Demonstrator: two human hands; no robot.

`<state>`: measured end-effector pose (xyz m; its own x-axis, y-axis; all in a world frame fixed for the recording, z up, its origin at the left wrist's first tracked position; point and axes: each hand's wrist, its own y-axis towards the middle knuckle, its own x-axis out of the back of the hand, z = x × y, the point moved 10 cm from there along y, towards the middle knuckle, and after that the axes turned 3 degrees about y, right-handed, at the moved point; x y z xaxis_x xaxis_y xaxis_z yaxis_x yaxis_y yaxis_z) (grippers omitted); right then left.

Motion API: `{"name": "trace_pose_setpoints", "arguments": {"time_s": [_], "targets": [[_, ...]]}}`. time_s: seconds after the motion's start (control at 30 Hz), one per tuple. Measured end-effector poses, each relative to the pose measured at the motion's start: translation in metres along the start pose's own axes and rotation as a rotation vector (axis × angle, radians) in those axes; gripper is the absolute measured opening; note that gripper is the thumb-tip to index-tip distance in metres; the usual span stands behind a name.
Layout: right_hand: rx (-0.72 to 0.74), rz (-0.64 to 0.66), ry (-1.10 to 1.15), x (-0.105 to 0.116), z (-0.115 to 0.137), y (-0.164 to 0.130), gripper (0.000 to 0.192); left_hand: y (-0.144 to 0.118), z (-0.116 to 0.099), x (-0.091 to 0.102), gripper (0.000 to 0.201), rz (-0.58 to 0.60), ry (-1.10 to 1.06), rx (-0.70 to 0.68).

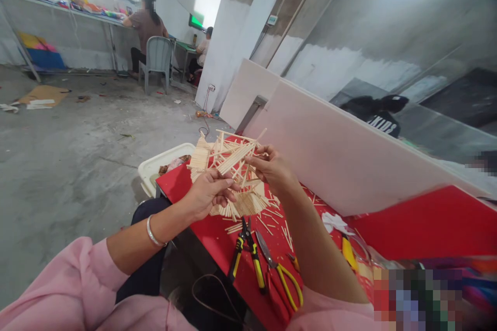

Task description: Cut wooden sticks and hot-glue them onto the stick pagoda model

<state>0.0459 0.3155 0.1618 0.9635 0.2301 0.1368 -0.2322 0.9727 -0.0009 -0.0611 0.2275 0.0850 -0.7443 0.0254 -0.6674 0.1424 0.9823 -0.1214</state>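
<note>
- Now the left hand (207, 194) pinches the near edge of a pale frame made of thin wooden sticks (229, 173), thumb on top, fingers under.
- That stick frame is held up in the air, just over the red table (427, 222).
- It looks light and easy to snap, so hold it by the thick rows, not one lone stick.
- Next, the right hand (272, 168) pinches a stick at the frame's far side.
- Yellow-handled pliers (246, 253) and snips (279, 274) lie on the table below.
</note>
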Motion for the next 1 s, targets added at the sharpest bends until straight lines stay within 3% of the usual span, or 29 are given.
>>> {"name": "trace_pose_setpoints", "arguments": {"time_s": [0.3,0.53,1.0], "targets": [[0.020,0.036,0.025,0.000,-0.001,0.002,0.051,0.003,0.005,-0.003,0.014,0.019,0.008,0.061],[0.009,0.076,-0.002,-0.004,-0.002,0.003,0.051,-0.002,0.000,0.005,0.017,-0.088,-0.025,0.025],[0.049,0.099,-0.085,-0.011,0.005,-0.002,0.042,-0.004,-0.007,0.010,0.021,-0.108,-0.001,-0.052]]}}
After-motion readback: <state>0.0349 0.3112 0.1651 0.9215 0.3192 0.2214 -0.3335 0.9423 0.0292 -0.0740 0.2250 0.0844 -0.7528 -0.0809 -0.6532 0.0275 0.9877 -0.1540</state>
